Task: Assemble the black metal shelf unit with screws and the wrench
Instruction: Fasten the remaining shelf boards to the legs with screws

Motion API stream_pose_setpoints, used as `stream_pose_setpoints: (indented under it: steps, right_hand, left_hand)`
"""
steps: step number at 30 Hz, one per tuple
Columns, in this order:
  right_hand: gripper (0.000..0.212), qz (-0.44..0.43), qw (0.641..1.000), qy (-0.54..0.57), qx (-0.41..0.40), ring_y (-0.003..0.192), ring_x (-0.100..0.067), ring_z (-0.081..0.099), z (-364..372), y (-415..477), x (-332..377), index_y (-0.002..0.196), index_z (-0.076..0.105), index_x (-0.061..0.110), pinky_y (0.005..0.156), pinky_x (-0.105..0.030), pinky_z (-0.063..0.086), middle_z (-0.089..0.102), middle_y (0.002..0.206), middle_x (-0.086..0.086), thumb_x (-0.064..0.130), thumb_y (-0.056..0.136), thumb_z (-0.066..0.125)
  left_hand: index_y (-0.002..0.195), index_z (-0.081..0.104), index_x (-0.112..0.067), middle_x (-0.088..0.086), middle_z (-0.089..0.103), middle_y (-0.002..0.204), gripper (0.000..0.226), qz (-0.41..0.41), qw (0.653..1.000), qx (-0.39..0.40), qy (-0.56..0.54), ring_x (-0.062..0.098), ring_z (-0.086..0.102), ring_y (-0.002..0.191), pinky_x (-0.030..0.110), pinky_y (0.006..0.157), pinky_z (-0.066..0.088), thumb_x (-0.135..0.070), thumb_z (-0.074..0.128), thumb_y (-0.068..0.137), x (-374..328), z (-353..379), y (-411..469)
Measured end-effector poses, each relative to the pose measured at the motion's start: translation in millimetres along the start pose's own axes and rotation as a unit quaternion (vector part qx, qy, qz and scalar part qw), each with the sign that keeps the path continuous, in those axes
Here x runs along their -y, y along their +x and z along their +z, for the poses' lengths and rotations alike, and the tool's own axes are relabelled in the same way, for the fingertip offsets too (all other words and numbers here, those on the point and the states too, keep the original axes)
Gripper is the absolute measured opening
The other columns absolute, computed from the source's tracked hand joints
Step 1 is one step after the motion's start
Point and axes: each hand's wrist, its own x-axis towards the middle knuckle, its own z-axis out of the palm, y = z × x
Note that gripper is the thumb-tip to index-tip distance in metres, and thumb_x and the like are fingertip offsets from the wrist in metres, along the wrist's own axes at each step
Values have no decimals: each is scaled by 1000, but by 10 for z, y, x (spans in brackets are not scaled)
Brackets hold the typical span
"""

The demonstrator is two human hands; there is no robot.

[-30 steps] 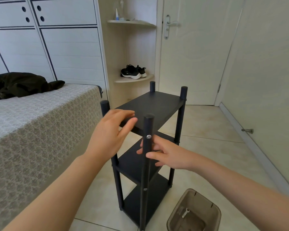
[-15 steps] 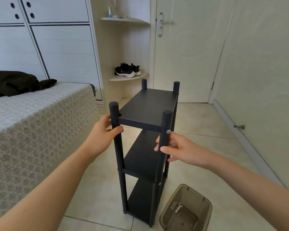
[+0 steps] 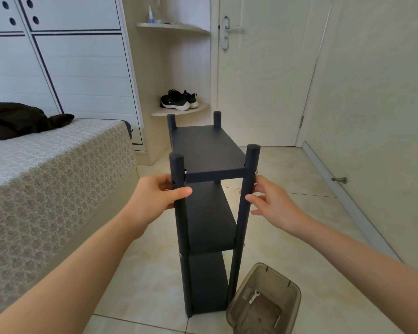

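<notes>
The black metal shelf unit (image 3: 206,150) stands upright on the tiled floor, its narrow end toward me, with three shelves between four round posts. My left hand (image 3: 155,196) grips the near left post just below the top shelf, thumb across the front. My right hand (image 3: 273,203) holds the near right post at the same height, thumb on its side and fingers behind it. Silver screw heads show on the near right post (image 3: 256,172) and lower on the near left post (image 3: 180,254). A small white wrench (image 3: 253,296) lies in a brown plastic bin (image 3: 292,289) on the floor.
A bed (image 3: 46,179) with a patterned cover runs along the left, a dark garment (image 3: 17,119) on it. Behind the unit are a corner shelf with black shoes (image 3: 177,100) and a shut door (image 3: 263,80). A door stopper (image 3: 339,180) juts from the right wall.
The shelf unit has turned so its narrow end faces me. My left hand went from the top shelf to the near left post; my right hand stayed on the near right post.
</notes>
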Motion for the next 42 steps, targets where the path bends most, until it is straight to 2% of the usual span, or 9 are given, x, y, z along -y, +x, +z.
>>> stream_pose_setpoints:
  steps: [4,10,16,22,27,30,33,37,42]
  right_hand:
    - [32,16,999,12,-44,99,-18,65,-32,63,-26,130,51,18,89,-36,58,58,114,4,13,99,55]
    - [17,52,992,62,-98,94,-19,69,-121,167,-102,107,64,16,77,-32,60,69,105,-2,9,92,65]
    - [19,64,986,61,-140,97,-21,66,-124,213,-149,113,62,12,82,-34,60,67,110,-6,6,95,59]
    - [42,74,991,9,-113,122,-23,58,-194,145,-182,138,52,13,103,-34,45,60,132,-3,3,97,54]
    - [49,84,992,-40,-86,124,-21,55,-173,-34,-250,142,45,15,94,-25,46,53,138,0,5,95,57]
    - [39,75,996,-50,28,113,-11,58,-83,-148,-331,129,54,24,74,-8,44,57,122,11,11,93,62]
    - [31,64,993,9,98,107,-7,60,7,-217,-350,119,55,29,78,-12,48,61,113,15,18,92,65]
    - [26,47,995,65,63,105,-10,64,98,-227,-276,120,57,23,94,-28,53,65,111,10,28,96,60]
    - [23,44,997,49,31,94,-11,66,86,-205,-277,117,59,20,91,-35,56,66,102,7,33,98,56]
  left_hand:
    - [103,74,-9,3,78,95,20,-31,998,26,-47,20,73,98,44,98,55,-19,75,86,-16,54,-47]
    - [101,77,-10,2,78,100,27,-38,994,54,-86,17,73,99,38,99,54,-25,77,79,-33,200,-129]
    - [104,76,-12,0,77,102,28,-44,992,50,-103,15,72,101,37,98,55,-28,76,81,-75,503,-165]
    - [92,74,-14,0,77,93,15,-54,988,37,-140,15,73,95,37,99,53,-24,77,83,-109,894,-169]
    - [94,70,-16,-2,76,87,24,-53,988,43,-139,15,73,92,39,100,53,-30,80,77,-161,1112,-72]
    - [98,69,-20,-4,74,89,48,-47,988,51,-140,16,71,98,43,106,49,-46,79,59,-195,1222,-8]
    - [98,68,-21,-5,74,87,51,-50,985,62,-155,16,71,97,41,104,50,-48,77,55,-172,1291,65]
    - [102,68,-22,-2,73,96,53,-52,977,80,-190,18,70,102,36,97,53,-44,78,55,-132,1340,138]
    - [118,63,-16,-1,72,105,69,-50,970,107,-211,16,72,100,28,86,55,-39,81,55,-119,1339,239]
